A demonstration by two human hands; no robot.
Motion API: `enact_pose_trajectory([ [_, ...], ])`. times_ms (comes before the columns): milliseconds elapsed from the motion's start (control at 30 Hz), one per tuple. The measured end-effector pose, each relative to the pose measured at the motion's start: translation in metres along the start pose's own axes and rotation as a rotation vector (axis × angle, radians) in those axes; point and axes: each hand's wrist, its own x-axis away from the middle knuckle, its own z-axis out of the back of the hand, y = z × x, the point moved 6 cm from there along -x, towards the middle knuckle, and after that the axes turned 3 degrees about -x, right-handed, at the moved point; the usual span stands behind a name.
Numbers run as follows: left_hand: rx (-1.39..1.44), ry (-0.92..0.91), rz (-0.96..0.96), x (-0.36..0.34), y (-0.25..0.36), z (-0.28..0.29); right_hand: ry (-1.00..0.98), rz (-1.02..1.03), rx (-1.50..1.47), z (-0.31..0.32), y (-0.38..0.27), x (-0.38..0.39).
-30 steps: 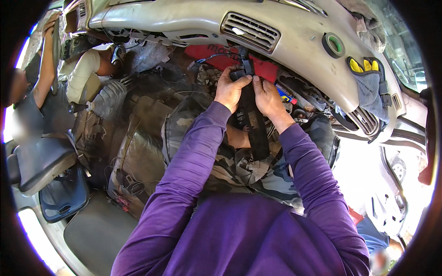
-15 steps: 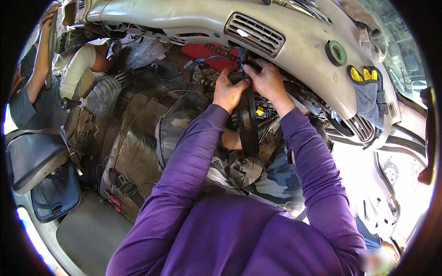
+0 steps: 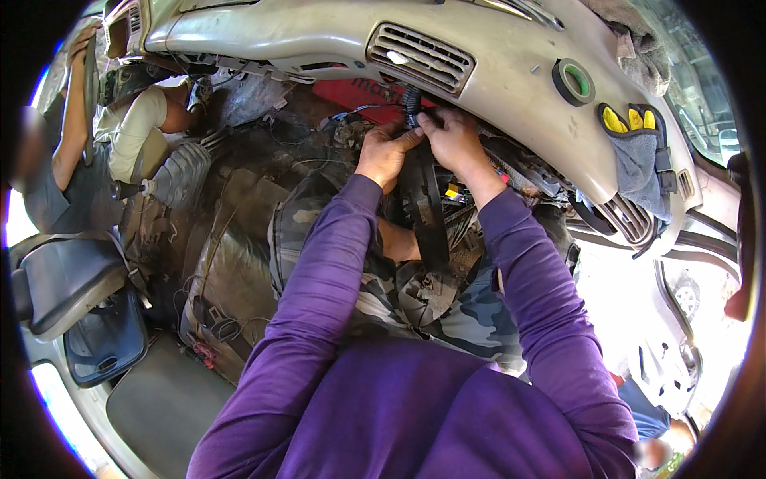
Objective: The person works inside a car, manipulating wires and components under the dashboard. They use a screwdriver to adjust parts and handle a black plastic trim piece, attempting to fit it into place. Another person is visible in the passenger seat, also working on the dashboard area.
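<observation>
Beneath the dashboard's long vent my two hands meet, fingers closed and thumbs near each other. Between them is the upper end of a long, flat black strip (image 3: 424, 211) that hangs down toward my lap. My left hand (image 3: 384, 153) pinches it from the left, and my right hand (image 3: 456, 145) grips from the right. Just above the fingertips a black ribbed tube (image 3: 412, 100) rises toward the dashboard. Whether the tube and strip are joined is hidden by my fingers.
The beige dashboard (image 3: 319, 36) carries a roll of tape (image 3: 574, 82) and a grey glove (image 3: 638, 160) with yellow fingertips. Loose wiring (image 3: 456, 192) lies below it. At left are a gear lever boot (image 3: 182, 174) and another person (image 3: 68, 176); a seat (image 3: 163, 399) is lower left.
My view has shifted slightly, so the dashboard sits a little further left. My hands have stayed together at the top of the strip, moving only slightly.
</observation>
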Motion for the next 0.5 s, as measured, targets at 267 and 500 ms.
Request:
enact_pose_trajectory([
  [267, -0.138, 0.096, -0.129, -0.007, -0.005, 0.012, 0.018, 0.031, 0.029, -0.002, -0.006, 0.004],
  [500, -0.131, 0.087, -0.221, -0.002, 0.001, 0.009, -0.033, 0.037, 0.023, -0.007, 0.003, -0.002],
])
